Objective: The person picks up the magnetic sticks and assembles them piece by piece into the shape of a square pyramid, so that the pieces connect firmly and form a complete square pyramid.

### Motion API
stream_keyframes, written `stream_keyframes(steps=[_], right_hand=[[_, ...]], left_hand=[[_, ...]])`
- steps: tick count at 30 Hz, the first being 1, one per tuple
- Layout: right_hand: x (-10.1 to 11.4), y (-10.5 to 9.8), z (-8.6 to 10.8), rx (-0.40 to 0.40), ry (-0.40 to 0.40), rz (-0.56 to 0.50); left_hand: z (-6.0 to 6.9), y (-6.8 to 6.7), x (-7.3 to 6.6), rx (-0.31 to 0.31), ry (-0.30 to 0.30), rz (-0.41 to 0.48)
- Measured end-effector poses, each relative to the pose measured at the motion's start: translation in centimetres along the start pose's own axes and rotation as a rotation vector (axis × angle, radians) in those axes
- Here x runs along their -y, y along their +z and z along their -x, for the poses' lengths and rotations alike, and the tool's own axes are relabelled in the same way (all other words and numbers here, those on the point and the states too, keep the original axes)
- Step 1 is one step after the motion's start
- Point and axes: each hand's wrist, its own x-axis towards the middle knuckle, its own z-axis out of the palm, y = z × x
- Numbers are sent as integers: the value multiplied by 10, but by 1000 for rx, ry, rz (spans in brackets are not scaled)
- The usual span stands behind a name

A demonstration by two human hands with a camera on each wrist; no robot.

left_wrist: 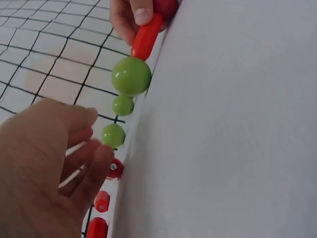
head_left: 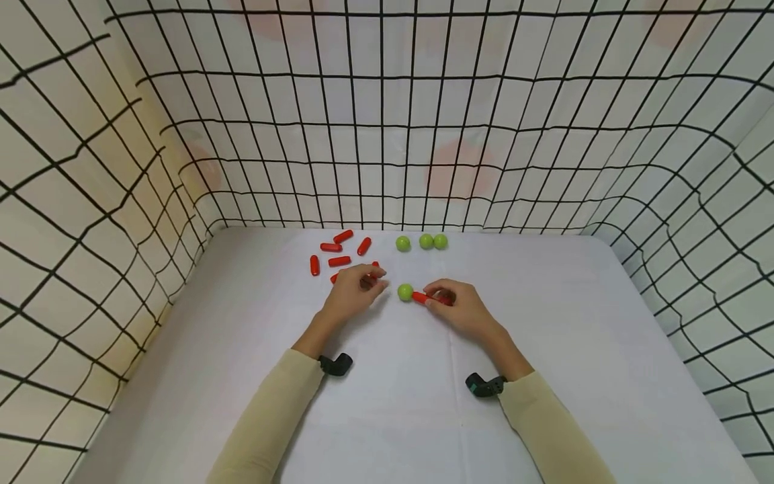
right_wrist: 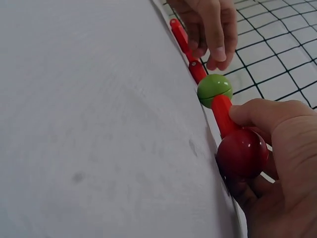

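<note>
Netting (head_left: 382,77) rises behind; left hand (head_left: 352,294) partly hides red rods (head_left: 334,277)

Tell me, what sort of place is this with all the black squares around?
Maybe a little indoor play or filming booth, though I can't be sure. There's a white table, a black grid around its back and sides, and green balls and red sticks on top.

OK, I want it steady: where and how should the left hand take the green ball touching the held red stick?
Probably pinch the green ball round its middle, left hand coming from the left: it's round, and the red stick meets its right.
</note>
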Motion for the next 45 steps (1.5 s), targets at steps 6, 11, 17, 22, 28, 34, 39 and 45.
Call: stream_keyframes(steps=[6,11,17,22,28,34,39,45], right_hand=[[3,-7,3,2,20,-15],[3,-9,7,47,16,-30],[7,-10,10,95,34,-44],[8,-8,6,105,69,-37],[9,-6,4,75,95,-47],[8,-5,5,17,125,-51],[5,-4,5,-27,135,-111],[-1,-3,4,-43,139,-176]], left_hand=[[-6,-3,-1,-113,-74,-142],[-7,-5,-4,-92,-139,-179],[-4,-2,-3,-63,-175,-153],[-2,-2,3,-79,-171,-131],[-2,-3,8,-56,-140,-118],[-1,-1,12,-34,-119,-100],[-2,0,11,-25,-65,-69],[-3,6,7,60,9,-29]])
